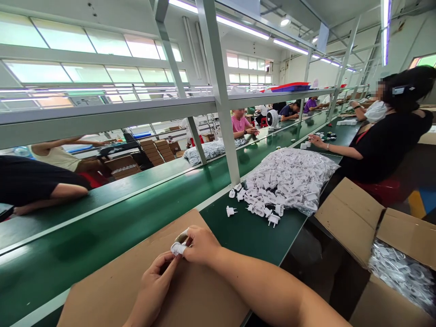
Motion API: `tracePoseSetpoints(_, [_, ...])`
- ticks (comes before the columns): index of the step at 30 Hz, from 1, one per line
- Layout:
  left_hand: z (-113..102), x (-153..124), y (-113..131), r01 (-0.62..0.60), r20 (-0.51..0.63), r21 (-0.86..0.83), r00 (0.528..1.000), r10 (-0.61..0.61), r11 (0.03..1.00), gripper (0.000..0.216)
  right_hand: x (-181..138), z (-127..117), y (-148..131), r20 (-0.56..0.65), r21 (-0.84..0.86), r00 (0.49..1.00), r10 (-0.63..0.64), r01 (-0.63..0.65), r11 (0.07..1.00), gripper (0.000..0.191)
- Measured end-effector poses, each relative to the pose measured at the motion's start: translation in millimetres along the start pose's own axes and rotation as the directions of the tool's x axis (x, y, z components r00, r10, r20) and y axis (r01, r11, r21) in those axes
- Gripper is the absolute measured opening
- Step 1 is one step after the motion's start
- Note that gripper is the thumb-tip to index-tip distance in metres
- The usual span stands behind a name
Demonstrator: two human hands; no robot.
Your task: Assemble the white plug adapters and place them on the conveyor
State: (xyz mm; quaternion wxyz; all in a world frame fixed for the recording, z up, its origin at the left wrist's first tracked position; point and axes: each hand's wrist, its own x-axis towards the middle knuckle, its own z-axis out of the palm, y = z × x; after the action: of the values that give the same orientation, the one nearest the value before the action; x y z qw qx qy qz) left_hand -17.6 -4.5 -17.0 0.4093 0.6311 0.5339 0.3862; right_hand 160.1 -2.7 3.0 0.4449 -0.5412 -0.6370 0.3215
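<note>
Both of my hands meet over a cardboard sheet [112,284] on the bench. Between their fingertips is a small white plug housing [177,248], partly covered by the fingers. My right hand [205,245] pinches it from the right, with a pale covering on its thumb and index finger. From the lower left, my left hand [156,274] closes its thumb and fingers on the same piece. Beyond them, loose white plugs [273,220] with two pins lie on the green bench, spilling out of a clear plastic bag [296,177] full of similar white parts.
A green conveyor belt [136,209] runs past the bench, with a metal post [221,100] and shelf above it. At the right stands an open cardboard box [352,213] holding bagged parts. A co-worker in black [381,141] sits beyond the bag; others work across the belt.
</note>
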Motion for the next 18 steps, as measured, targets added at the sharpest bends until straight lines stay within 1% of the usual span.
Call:
tracePoseSetpoints(5, [-2.1,2.0,-6.7,0.003,0.006,-0.003,1.0,-0.003,1.0,0.068,-0.4,-0.8,-1.6,0.006,-0.056,1.0,-0.001,0.002,0.998,0.022])
tracePoseSetpoints(11, [-4.8,6.3,-19.3,0.053,-0.004,0.004,0.999,-0.053,0.999,0.071,-0.4,-0.8,-1.7,-0.004,-0.047,1.0,-0.018,0.018,0.999,0.021])
tracePoseSetpoints(15, [-4.7,8.9,-25.3,0.057,0.0,-0.029,0.998,-0.057,0.998,0.067,-0.6,-0.5,-1.8,0.0,-0.059,1.0,-0.017,0.017,0.998,0.021])
tracePoseSetpoints(18, [-3.1,8.9,-23.9,0.047,-0.014,-0.046,0.999,-0.047,0.998,0.07,0.3,0.5,-0.8,-0.006,-0.023,0.999,-0.044,0.043,0.999,0.022])
